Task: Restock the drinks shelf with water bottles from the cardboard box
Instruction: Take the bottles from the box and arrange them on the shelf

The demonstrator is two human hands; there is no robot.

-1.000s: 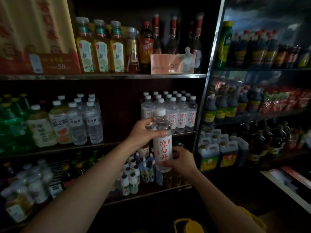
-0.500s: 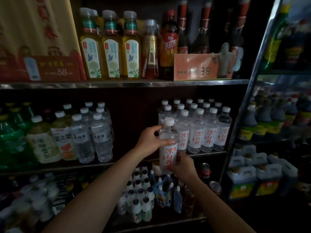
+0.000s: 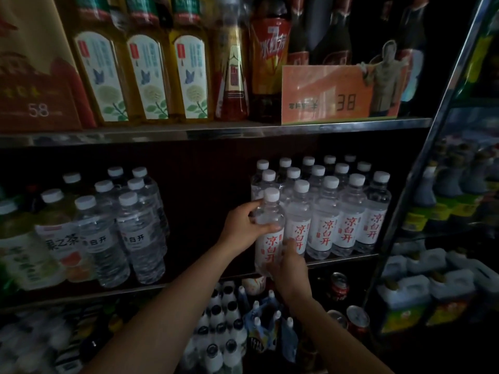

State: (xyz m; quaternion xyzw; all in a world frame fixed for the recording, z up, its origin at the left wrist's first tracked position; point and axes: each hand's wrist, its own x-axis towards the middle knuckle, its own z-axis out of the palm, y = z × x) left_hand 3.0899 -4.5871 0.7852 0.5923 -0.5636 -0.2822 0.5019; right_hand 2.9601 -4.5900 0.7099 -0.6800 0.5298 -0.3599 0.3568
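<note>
The water bottle [image 3: 270, 228] is upright at the front-left corner of the block of matching bottles [image 3: 324, 211], its base right at the drinks shelf [image 3: 345, 258] edge, touching its neighbour at 3 o'clock. Left hand [image 3: 243, 225] has fingers curled round the shoulder just under the cap; right hand [image 3: 290, 264] wraps the bottom at 5 o'clock. I'd guess this one's basically placed, just needs letting go. The block looks pretty full already, with dark open shelf at 9 o'clock. The cardboard box isn't visible, so can't tell what's left.
</note>
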